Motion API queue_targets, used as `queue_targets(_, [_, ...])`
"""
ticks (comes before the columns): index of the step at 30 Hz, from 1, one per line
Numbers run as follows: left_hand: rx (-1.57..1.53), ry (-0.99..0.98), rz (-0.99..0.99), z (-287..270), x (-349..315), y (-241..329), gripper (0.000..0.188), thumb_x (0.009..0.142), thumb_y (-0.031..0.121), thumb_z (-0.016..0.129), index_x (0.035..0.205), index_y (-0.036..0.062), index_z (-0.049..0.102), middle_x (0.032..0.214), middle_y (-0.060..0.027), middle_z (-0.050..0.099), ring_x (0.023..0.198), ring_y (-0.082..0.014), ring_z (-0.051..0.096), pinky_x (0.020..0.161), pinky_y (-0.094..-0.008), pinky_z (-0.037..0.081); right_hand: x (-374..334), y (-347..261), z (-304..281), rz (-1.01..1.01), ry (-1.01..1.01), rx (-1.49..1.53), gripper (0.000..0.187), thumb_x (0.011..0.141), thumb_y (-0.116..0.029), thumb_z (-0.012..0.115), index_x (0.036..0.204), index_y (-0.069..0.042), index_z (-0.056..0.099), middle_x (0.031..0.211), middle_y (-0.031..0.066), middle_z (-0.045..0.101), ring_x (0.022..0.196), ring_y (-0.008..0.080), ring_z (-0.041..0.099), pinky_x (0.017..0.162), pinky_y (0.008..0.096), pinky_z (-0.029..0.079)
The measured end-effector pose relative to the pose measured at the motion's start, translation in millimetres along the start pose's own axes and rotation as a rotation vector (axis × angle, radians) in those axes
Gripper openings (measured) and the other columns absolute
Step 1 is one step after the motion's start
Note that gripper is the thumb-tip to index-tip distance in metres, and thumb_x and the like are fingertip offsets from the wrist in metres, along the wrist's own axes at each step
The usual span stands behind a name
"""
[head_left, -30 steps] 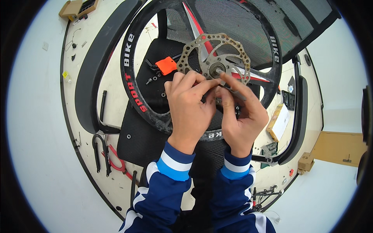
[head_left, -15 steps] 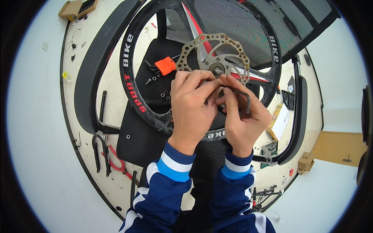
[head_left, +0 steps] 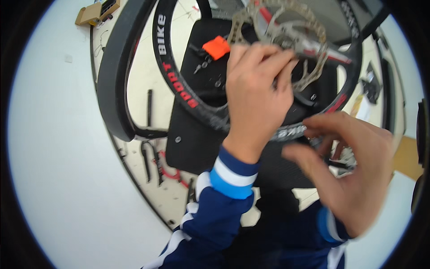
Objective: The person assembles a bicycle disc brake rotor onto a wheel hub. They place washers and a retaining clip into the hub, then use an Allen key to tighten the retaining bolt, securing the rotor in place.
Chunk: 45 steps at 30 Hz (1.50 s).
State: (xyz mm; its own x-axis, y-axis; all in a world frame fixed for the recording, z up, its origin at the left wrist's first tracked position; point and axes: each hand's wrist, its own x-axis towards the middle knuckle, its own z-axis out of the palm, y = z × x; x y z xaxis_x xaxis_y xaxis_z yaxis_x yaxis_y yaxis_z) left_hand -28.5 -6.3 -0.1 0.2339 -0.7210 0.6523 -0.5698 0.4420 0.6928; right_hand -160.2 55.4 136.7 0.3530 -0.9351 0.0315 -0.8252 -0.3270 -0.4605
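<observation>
A black bicycle wheel (head_left: 179,92) with red and white lettering lies on a black chair seat (head_left: 197,148). Its perforated metal brake disc (head_left: 319,74) is partly behind my left hand (head_left: 260,92). The fingers of that hand are curled together beside the hub (head_left: 284,41), and whatever they hold is hidden. Blurred by motion, my right hand (head_left: 358,166) is at the near right of the rim. Its thumb and fingers are apart, with nothing plainly between them. A dark bar can be made out through the wheel, right of my left hand, too blurred to name.
An orange holder (head_left: 217,47) with black keys lies on the seat inside the wheel. Nearby are a bolt (head_left: 197,69) and loose nuts, one nut (head_left: 178,139) near the seat's left edge. The chair's armrest (head_left: 117,80) rises at left. Bicycle forks (head_left: 153,161) lie on the floor.
My right hand has drawn away from my left, toward me and rightward, its fingers spreading. The L-shaped hex key no longer shows in it. The whole view has shifted.
</observation>
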Motion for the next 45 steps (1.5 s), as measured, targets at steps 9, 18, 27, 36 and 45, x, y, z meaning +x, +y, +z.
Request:
queue_targets(9, [-0.058, -0.039, 0.022, -1, 11, 9, 0.016, 0.081, 0.001, 0.076, 0.096, 0.0025, 0.077, 0.084, -0.0106, 0.069, 0.076, -0.0286, 0.06, 0.073, -0.0355, 0.047, -31, -41, -27, -0.33, -0.342, -0.01, 0.019, 0.082, -0.005, 0.081, 0.092, 0.007, 0.07, 0.081, 0.0141, 0.073, 0.066, 0.0165, 0.07, 0.055, 0.0245, 0.052])
queue_targets(18, [-0.066, -0.027, 0.075, 5, 10, 5, 0.018, 0.08, 0.001, 0.075, 0.097, 0.001, 0.076, 0.088, -0.0116, 0.068, 0.08, -0.0302, 0.059, 0.073, -0.0366, 0.048, -31, -44, -25, -0.309, -0.311, 0.024, 0.016, 0.086, -0.006, 0.077, 0.091, 0.007, 0.069, 0.08, 0.0172, 0.072, 0.067, 0.0221, 0.072, 0.053, 0.027, 0.056])
queue_targets(27, [-0.134, 0.086, -0.023, 16, 0, 7, 0.012, 0.076, 0.001, 0.075, 0.086, 0.0058, 0.077, 0.086, -0.0061, 0.065, 0.086, -0.029, 0.054, 0.075, -0.0388, 0.046, -25, -48, -45, -0.211, -0.478, 0.013, 0.028, 0.087, -0.009, 0.078, 0.104, 0.009, 0.065, 0.089, 0.021, 0.072, 0.077, 0.0287, 0.075, 0.058, 0.0309, 0.06])
queue_targets(36, [-0.137, 0.099, -0.035, 14, -3, 9, 0.012, 0.074, 0.0, 0.074, 0.086, 0.0046, 0.077, 0.085, -0.0055, 0.064, 0.088, -0.0288, 0.053, 0.077, -0.0396, 0.043, -36, -46, -60, -0.2, -0.503, 0.044, 0.036, 0.083, -0.006, 0.083, 0.11, 0.008, 0.064, 0.097, 0.0216, 0.074, 0.081, 0.0298, 0.076, 0.063, 0.0331, 0.062])
queue_targets(45, [-0.082, 0.02, -0.014, 7, 5, 11, 0.017, 0.075, 0.002, 0.078, 0.091, 0.0084, 0.079, 0.087, -0.0062, 0.07, 0.081, -0.0283, 0.057, 0.071, -0.0372, 0.048, -65, -21, -28, -0.215, -0.419, -0.045, 0.034, 0.074, -0.015, 0.089, 0.098, 0.0, 0.069, 0.08, 0.0101, 0.072, 0.06, 0.0188, 0.068, 0.051, 0.0274, 0.05])
